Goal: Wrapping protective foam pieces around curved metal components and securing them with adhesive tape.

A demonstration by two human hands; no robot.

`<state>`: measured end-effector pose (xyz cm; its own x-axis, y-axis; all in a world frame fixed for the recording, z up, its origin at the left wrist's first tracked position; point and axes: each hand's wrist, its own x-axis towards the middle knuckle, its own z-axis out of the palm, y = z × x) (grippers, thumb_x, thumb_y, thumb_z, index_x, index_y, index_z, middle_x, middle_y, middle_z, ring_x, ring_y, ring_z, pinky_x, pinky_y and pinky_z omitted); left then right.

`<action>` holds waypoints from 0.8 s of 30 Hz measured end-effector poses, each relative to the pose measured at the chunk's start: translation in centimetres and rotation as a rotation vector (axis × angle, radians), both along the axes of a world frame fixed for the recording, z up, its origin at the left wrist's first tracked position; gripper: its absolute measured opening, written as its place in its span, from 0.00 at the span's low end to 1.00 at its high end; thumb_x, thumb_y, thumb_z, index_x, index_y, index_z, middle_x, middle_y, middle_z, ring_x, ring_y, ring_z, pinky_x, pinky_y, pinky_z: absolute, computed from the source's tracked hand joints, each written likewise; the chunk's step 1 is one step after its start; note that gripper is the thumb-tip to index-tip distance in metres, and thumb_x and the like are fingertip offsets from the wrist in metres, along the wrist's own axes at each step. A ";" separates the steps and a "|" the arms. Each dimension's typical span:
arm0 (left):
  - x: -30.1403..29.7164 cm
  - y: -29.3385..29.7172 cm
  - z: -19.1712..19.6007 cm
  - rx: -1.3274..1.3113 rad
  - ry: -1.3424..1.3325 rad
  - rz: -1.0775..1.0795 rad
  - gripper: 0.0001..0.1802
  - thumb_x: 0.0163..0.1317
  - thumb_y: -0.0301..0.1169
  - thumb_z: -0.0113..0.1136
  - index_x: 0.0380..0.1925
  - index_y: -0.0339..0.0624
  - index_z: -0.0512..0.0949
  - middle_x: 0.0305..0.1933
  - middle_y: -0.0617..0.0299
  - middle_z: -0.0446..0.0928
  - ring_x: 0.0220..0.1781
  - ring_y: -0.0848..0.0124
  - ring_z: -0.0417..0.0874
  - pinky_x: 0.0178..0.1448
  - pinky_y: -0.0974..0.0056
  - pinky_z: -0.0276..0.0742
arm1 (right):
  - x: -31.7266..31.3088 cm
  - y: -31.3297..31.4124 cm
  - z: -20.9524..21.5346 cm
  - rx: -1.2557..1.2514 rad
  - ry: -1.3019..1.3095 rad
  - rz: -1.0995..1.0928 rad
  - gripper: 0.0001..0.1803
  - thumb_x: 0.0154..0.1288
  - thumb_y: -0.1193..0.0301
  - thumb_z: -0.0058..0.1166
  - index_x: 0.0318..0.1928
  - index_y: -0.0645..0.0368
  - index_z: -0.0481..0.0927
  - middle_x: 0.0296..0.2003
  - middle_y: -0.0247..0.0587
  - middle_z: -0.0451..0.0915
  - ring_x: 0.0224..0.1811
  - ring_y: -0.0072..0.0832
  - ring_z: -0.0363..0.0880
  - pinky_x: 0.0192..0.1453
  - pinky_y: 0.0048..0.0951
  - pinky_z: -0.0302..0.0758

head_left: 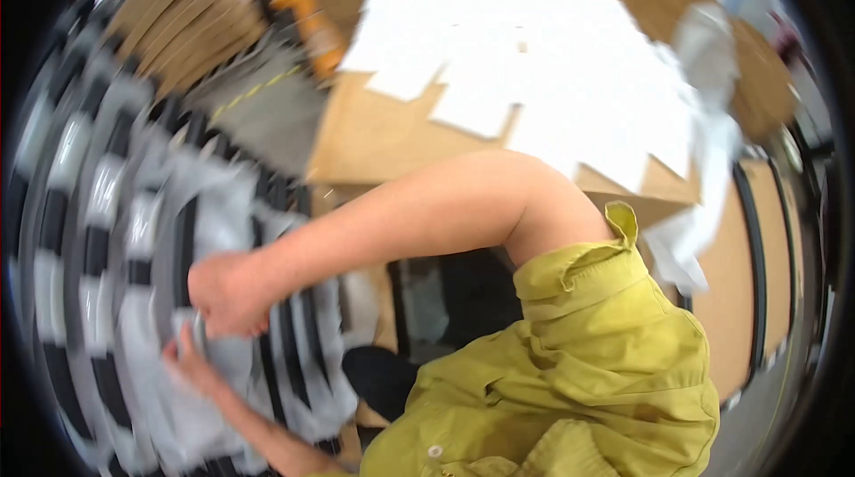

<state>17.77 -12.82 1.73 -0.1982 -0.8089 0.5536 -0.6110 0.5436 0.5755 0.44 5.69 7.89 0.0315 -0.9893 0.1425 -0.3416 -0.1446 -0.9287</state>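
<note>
Both hands are at the left, over a row of upright dark-edged panels (185,245) partly wrapped in whitish translucent plastic film (227,201). My right arm reaches across from the right, and my right hand (230,294) is closed in a fist against the film-covered panels. What its fingers hold, if anything, is hidden. Just below it, my left hand (191,368) has its thumb and a finger apart, close to a small whitish piece (187,318) at a panel edge. Blur keeps me from telling whether the left fingertips touch that piece.
A cardboard box (347,134) ahead is covered with overlapping white sheets (534,58). Stacked brown cardboard (191,18) and an orange object (312,27) stand at the far left. Crumpled clear film (708,138) hangs on the right, beside brown dark-edged boards (726,299).
</note>
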 end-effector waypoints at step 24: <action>0.8 1.2 0.2 -0.278 -0.125 -0.146 0.15 0.60 0.37 0.49 0.29 0.33 0.71 0.30 0.47 0.70 0.32 0.57 0.70 0.39 0.59 0.67 | -12.5 53.9 -6.5 0.052 0.661 -1.994 0.16 0.47 0.67 0.57 0.35 0.67 0.75 0.36 0.41 0.76 0.37 0.30 0.73 0.40 0.26 0.68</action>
